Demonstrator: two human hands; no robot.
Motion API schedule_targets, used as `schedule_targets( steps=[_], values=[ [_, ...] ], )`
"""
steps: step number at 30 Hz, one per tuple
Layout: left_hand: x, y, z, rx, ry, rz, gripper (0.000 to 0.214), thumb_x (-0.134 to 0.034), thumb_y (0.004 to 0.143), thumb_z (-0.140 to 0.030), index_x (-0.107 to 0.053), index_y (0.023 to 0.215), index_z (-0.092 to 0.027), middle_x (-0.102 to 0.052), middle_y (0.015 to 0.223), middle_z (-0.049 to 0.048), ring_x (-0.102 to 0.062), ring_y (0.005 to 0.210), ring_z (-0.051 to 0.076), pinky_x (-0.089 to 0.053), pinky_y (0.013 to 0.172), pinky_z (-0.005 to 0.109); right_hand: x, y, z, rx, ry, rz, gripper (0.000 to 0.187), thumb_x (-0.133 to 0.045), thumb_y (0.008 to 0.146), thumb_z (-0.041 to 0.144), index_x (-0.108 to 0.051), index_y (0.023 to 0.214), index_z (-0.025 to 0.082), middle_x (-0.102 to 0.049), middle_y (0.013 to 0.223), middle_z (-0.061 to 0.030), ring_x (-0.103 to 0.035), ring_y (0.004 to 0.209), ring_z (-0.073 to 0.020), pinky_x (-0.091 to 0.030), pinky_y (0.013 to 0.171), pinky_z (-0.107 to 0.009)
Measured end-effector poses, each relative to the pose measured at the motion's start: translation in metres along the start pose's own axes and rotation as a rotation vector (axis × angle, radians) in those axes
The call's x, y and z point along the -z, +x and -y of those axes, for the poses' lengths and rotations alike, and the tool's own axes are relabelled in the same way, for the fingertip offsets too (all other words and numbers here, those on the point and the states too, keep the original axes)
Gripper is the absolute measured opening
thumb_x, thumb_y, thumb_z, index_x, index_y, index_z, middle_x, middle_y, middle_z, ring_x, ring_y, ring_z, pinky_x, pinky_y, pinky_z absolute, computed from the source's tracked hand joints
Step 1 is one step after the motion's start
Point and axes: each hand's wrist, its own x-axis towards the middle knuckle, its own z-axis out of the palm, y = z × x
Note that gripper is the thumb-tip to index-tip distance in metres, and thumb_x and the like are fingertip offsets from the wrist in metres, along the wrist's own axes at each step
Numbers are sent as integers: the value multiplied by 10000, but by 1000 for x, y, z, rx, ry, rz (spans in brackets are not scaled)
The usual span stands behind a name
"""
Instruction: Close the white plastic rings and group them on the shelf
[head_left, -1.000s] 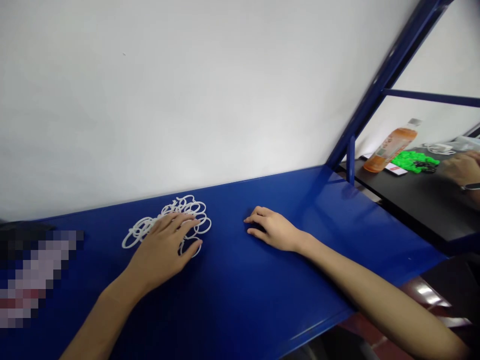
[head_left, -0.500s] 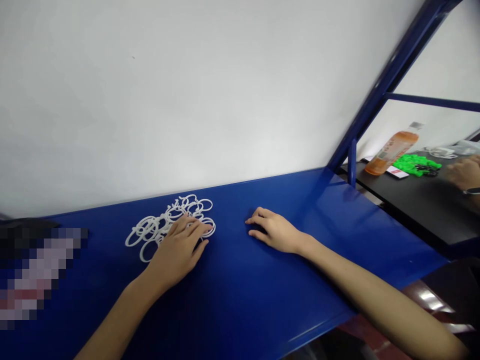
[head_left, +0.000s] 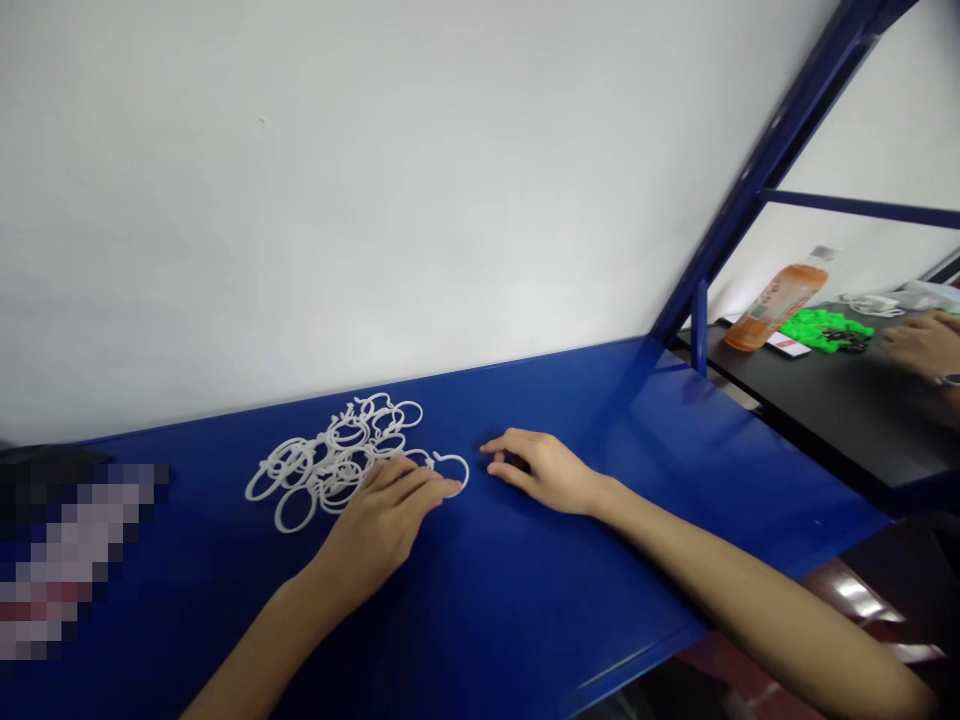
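Observation:
A pile of several white plastic rings (head_left: 330, 460) lies on the blue table (head_left: 525, 600) near the white wall. My left hand (head_left: 382, 525) lies flat at the pile's right edge, fingers stretched out, fingertips on one white ring (head_left: 450, 470) drawn apart from the pile. My right hand (head_left: 544, 468) rests palm down on the table just right of that ring, fingers loosely curled toward something small and dark under them that I cannot make out.
A blue metal frame post (head_left: 757, 170) rises at the table's right end. Beyond it, a black table (head_left: 825, 400) holds an orange drink bottle (head_left: 776, 300), green pieces (head_left: 821, 328) and another person's hand (head_left: 919, 345). A blurred patch (head_left: 67, 560) covers the near left.
My left hand slid right across the pile, dragging one ring out toward my right hand. The right hand has stayed where it was.

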Motion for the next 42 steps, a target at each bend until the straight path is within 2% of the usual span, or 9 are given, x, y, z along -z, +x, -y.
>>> schedule_targets(
  steps=[4, 7, 9, 13, 18, 23, 32, 39, 42],
  values=[
    [-3, 4, -12, -147, -16, -50, 269, -464, 971, -90, -669, 1073, -231, -739, 940, -6, -587, 838, 148, -465, 829, 313, -12, -3, 18, -25, 245, -40, 265, -562, 997, 357, -614, 1201, 196, -728, 873, -8, -676, 725, -134, -531, 706, -256],
    [-5, 5, -19, -181, -13, -49, 256, -476, 962, -83, -652, 1081, -227, -730, 949, -4, -603, 850, 150, -480, 828, 317, -17, -7, 25, -22, 319, -88, 197, -547, 996, 315, -606, 1133, 187, -708, 771, 12, -655, 647, -113, -509, 633, -222],
    [-5, 5, -23, -132, -30, -54, 253, -503, 953, -100, -627, 1135, -225, -716, 1021, 20, -629, 914, 158, -501, 870, 329, -17, -9, 26, -20, 321, -124, 174, -544, 992, 308, -600, 1103, 187, -698, 755, 13, -644, 634, -109, -503, 615, -216],
    [-6, 3, -25, 67, -79, -199, 283, -571, 936, -185, -558, 1217, -219, -662, 1131, 65, -642, 1064, 183, -541, 940, 341, -14, -10, 23, -16, 300, -142, 172, -535, 996, 317, -586, 1099, 188, -697, 769, 5, -637, 626, -108, -506, 604, -218],
    [-11, 0, -16, 195, -86, -206, 269, -562, 958, -264, -547, 1226, -241, -663, 1101, 50, -666, 1008, 178, -567, 902, 341, -13, -12, 24, 7, 282, -118, 159, -538, 990, 314, -595, 1075, 193, -688, 768, 5, -636, 626, -110, -498, 587, -211],
    [-13, -1, -10, 154, -97, -158, 188, -559, 968, -262, -592, 1153, -247, -693, 1037, 17, -657, 997, 164, -540, 910, 322, -11, -13, 25, 62, 250, -60, 136, -544, 981, 292, -614, 1043, 193, -674, 749, 15, -605, 595, -100, -469, 581, -203],
    [-18, 2, -12, 24, 25, -223, 233, -505, 973, -119, -568, 1174, -217, -725, 918, 15, -667, 861, 169, -502, 819, 336, -15, -13, 26, 148, 323, 23, 104, -578, 974, 270, -610, 918, 189, -580, 696, 34, -559, 608, -95, -444, 596, -199],
    [-21, 3, -16, -40, 43, -246, 250, -489, 957, -49, -572, 1146, -191, -724, 857, -3, -637, 810, 146, -480, 797, 309, -10, -15, 30, 204, 260, 95, 136, -542, 1001, 253, -651, 989, 173, -692, 825, -24, -610, 667, -109, -468, 624, -210],
    [-20, 4, -14, -13, 66, -215, 208, -489, 977, -111, -578, 1151, -182, -722, 867, 6, -634, 829, 157, -477, 817, 313, -11, -14, 29, 210, 231, 33, 155, -538, 1009, 255, -663, 1013, 163, -713, 869, -43, -650, 723, -126, -502, 670, -223]
  ],
)
